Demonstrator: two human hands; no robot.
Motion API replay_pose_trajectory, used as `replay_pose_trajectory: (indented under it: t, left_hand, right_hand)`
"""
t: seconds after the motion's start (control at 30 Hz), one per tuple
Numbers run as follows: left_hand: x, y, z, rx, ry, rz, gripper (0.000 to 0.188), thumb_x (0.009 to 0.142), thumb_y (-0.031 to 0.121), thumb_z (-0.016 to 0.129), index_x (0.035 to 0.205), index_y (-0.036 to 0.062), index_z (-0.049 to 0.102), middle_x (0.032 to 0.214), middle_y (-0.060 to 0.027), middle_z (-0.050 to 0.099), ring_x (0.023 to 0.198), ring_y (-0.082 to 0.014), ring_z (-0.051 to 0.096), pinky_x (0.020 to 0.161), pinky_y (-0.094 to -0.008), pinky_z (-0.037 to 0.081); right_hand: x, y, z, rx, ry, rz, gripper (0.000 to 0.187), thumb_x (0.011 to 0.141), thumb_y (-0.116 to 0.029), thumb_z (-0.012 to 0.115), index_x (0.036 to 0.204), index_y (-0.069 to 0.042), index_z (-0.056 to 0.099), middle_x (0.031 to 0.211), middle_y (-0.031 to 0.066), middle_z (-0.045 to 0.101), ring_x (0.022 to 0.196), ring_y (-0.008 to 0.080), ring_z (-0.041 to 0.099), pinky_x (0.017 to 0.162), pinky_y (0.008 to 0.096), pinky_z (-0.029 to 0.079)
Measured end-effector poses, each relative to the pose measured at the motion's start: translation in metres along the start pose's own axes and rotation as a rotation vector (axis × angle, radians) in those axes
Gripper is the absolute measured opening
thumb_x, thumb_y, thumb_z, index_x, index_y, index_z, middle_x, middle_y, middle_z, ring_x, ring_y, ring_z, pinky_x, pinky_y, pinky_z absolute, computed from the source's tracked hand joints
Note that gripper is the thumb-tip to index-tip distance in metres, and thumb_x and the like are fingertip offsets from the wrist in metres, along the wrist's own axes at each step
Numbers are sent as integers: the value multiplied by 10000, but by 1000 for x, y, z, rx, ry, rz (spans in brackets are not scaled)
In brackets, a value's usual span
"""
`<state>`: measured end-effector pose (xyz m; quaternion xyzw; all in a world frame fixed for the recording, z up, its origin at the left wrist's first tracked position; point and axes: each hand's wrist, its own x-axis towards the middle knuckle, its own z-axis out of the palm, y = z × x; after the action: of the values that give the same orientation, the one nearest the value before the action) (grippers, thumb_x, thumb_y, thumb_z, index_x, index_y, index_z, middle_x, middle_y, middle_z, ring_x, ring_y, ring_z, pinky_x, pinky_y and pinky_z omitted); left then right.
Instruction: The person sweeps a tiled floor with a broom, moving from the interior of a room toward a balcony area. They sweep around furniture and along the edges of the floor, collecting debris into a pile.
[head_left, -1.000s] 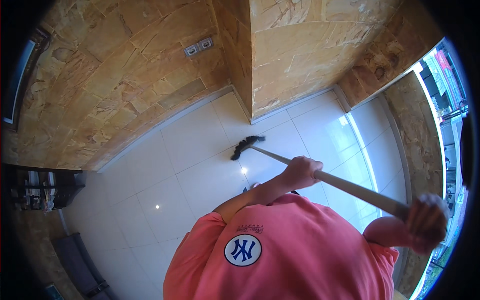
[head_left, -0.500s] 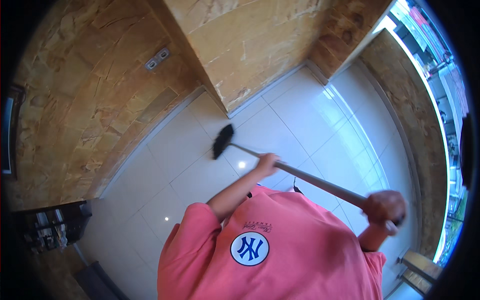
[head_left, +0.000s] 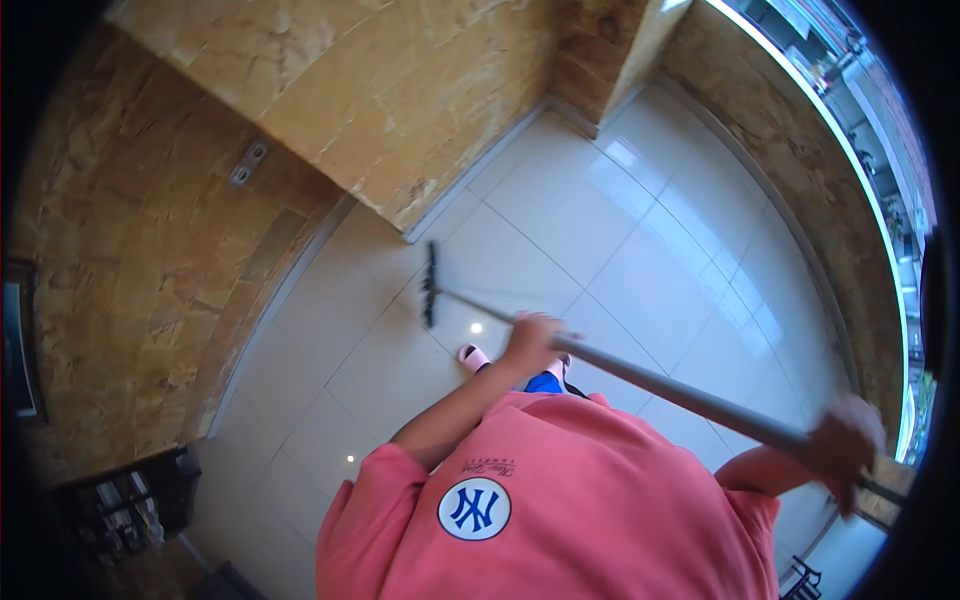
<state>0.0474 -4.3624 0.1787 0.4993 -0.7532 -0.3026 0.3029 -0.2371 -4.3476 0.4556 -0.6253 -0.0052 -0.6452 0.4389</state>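
A broom with a long grey handle [head_left: 680,392] slants across in front of me, from the far left down to the right. Its dark bristled head [head_left: 431,285] is at the tiled floor, near the corner of a stone-clad pillar, and looks thin and blurred. My left hand [head_left: 535,342] is wrapped round the lower part of the handle. Near the top end, my right hand [head_left: 845,447] grips it out at the right, slightly smeared by motion. The handle's dark tip [head_left: 885,492] sticks out past that hand.
Glossy pale floor tiles [head_left: 520,240] spread ahead. The stone-clad pillar [head_left: 380,110] juts in at the far left, with a wall socket [head_left: 248,162] beside it. A dark rack [head_left: 125,505] stands at the lower left. A curved low stone wall [head_left: 800,180] runs along the right.
The broom head has turned edge-on and shifted slightly left. My right hand has moved right and lower with the handle. My view has turned, and my feet now show.
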Motion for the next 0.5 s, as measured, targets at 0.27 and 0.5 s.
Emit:
replay_pose_trajectory:
  t: [0.27, 0.5]
  left_hand:
    - [-37, -78, 95, 168, -314, -224, 188, 684, 252, 644, 603, 105, 561, 652, -95, 576, 702, -312, 565, 637, -457, 397]
    - [84, 102, 213, -168, -299, 142, 301, 795, 294, 583, 567, 105, 528, 616, -71, 565, 650, -298, 550, 610, -421, 371]
  right_hand:
    - [-81, 7, -23, -110, 220, 656, 258, 737, -83, 558, 516, -14, 443, 506, 102, 493, 441, 211, 494, 540, 387, 458]
    - [3, -97, -32, -213, -435, 408, 275, 765, -110, 636, 519, -35, 536, 470, 55, 491, 389, 134, 499, 406, 224, 442]
